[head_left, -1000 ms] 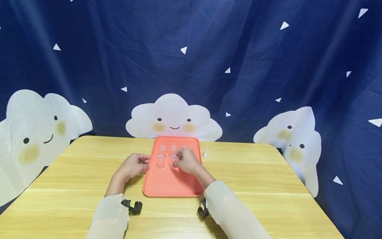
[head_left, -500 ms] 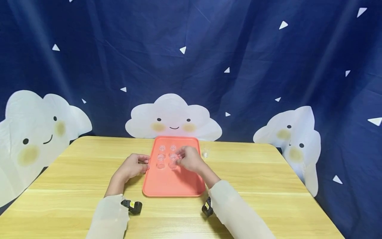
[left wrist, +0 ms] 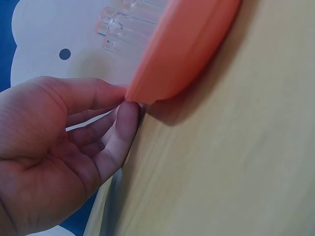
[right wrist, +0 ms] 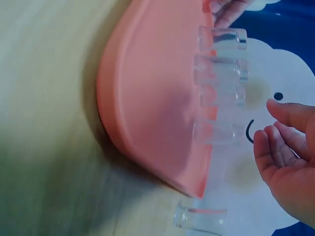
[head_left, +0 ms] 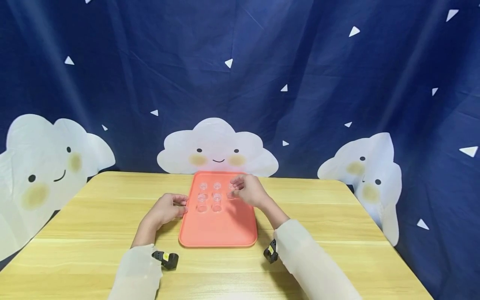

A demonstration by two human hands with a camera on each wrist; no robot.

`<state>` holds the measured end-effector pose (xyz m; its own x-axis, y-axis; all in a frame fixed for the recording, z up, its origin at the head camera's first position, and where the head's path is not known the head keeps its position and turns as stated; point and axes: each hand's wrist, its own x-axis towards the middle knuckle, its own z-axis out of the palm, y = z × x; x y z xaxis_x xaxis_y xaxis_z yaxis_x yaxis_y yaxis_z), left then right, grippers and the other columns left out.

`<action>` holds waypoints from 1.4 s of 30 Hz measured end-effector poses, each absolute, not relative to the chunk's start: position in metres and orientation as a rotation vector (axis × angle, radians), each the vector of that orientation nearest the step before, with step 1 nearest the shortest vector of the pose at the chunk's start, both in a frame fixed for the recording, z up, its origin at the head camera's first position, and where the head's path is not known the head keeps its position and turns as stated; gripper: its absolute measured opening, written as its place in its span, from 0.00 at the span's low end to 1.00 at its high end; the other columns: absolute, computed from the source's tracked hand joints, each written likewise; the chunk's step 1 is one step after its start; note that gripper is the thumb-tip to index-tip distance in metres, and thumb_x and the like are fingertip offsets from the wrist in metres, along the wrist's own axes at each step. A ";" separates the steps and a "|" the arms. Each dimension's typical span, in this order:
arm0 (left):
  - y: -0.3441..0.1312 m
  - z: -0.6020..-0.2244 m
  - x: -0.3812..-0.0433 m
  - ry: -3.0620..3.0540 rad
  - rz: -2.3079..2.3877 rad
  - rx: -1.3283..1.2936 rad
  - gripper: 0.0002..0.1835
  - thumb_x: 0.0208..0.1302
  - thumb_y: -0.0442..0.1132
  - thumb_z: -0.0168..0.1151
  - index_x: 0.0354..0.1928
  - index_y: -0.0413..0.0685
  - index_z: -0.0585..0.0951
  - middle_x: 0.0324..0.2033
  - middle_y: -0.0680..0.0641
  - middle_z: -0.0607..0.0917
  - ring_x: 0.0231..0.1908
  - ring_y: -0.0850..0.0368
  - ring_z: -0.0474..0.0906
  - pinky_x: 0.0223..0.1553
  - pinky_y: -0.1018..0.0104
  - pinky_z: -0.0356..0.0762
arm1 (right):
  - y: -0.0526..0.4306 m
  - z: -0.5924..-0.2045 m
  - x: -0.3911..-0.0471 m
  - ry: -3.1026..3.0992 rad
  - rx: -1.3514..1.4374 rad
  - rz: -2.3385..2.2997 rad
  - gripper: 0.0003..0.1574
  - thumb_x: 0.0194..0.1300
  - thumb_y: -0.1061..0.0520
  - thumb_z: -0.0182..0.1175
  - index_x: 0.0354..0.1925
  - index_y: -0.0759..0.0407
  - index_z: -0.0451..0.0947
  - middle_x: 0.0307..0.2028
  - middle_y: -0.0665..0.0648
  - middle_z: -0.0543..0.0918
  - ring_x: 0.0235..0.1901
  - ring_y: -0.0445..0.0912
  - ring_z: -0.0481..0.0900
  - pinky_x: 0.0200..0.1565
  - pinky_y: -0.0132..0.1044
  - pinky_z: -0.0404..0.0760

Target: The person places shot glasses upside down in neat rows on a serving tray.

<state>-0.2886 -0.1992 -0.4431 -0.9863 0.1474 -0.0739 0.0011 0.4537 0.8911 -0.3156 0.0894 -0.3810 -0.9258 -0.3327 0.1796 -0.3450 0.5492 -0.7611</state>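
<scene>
Small clear cups (head_left: 216, 207) stand in rows on an orange-pink tray (head_left: 217, 233). My left hand (head_left: 167, 208) is at the tray's left side. In the left wrist view, its thumb and forefinger pinch the tray's rim. Over the right part of the tray, my right hand (head_left: 252, 191) is beside a cup of the right-hand column, partly covering it in the head view. The right wrist view shows the right hand's fingers (right wrist: 263, 147) apart from the thumb, with nothing between them and a cup (right wrist: 219, 132) nearby.
Off the tray's right side stands another clear cup (right wrist: 202, 216), which the right hand hides in the head view. The tray lies on a wooden table (head_left: 330, 233). Behind it hangs a dark blue curtain (head_left: 240, 91) with printed clouds.
The right hand has moved right from the middle column to the right-hand column, uncovering the middle cups. A cup now shows by its fingertips there. The left hand stays at the rim.
</scene>
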 end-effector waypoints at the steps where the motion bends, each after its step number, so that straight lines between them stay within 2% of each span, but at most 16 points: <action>1: -0.199 -0.443 -0.289 2.556 1.567 0.126 0.22 0.63 0.23 0.62 0.60 0.26 0.77 0.45 0.37 0.85 0.39 0.53 0.83 0.39 0.61 0.86 | 0.091 -0.380 -0.316 -2.744 0.595 1.357 0.17 0.59 0.70 0.68 0.49 0.71 0.82 0.42 0.64 0.86 0.40 0.49 0.84 0.46 0.37 0.85; 6: -0.198 -0.445 -0.289 2.557 1.564 0.117 0.22 0.64 0.23 0.62 0.60 0.27 0.78 0.45 0.37 0.85 0.39 0.53 0.83 0.40 0.62 0.86 | 0.101 -0.374 -0.319 -2.713 0.563 1.358 0.17 0.58 0.70 0.68 0.48 0.71 0.82 0.43 0.66 0.86 0.39 0.49 0.84 0.46 0.38 0.85; 14: -0.197 -0.445 -0.291 2.578 1.558 0.142 0.22 0.63 0.24 0.62 0.60 0.27 0.78 0.45 0.37 0.85 0.38 0.54 0.82 0.39 0.61 0.86 | 0.119 -0.371 -0.325 -2.672 0.548 1.340 0.16 0.58 0.70 0.69 0.47 0.68 0.83 0.39 0.60 0.86 0.38 0.48 0.84 0.46 0.37 0.85; 22: -0.197 -0.445 -0.291 2.571 1.564 0.130 0.22 0.63 0.23 0.62 0.60 0.27 0.78 0.45 0.37 0.85 0.38 0.54 0.83 0.39 0.61 0.86 | 0.140 -0.372 -0.327 -2.674 0.506 1.328 0.15 0.59 0.68 0.70 0.46 0.69 0.83 0.40 0.64 0.86 0.37 0.47 0.84 0.42 0.36 0.84; 29: -0.197 -0.446 -0.291 2.570 1.554 0.106 0.22 0.63 0.24 0.62 0.60 0.28 0.78 0.45 0.38 0.85 0.39 0.53 0.82 0.40 0.62 0.86 | 0.155 -0.373 -0.328 -2.668 0.450 1.286 0.16 0.59 0.67 0.71 0.47 0.68 0.83 0.39 0.60 0.86 0.38 0.48 0.84 0.43 0.38 0.85; 42: -0.199 -0.445 -0.289 2.565 1.555 0.095 0.22 0.63 0.23 0.61 0.60 0.29 0.78 0.45 0.39 0.85 0.40 0.53 0.82 0.42 0.61 0.87 | 0.180 -0.385 -0.330 -2.708 0.325 1.207 0.19 0.60 0.64 0.72 0.49 0.69 0.83 0.42 0.64 0.87 0.42 0.52 0.85 0.47 0.42 0.85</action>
<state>-0.2893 -0.1987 -0.4452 -0.9882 0.1261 -0.0872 -0.0189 0.4640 0.8856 -0.3304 0.1796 -0.3852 -0.9638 -0.1329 0.2312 -0.2608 0.6510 -0.7129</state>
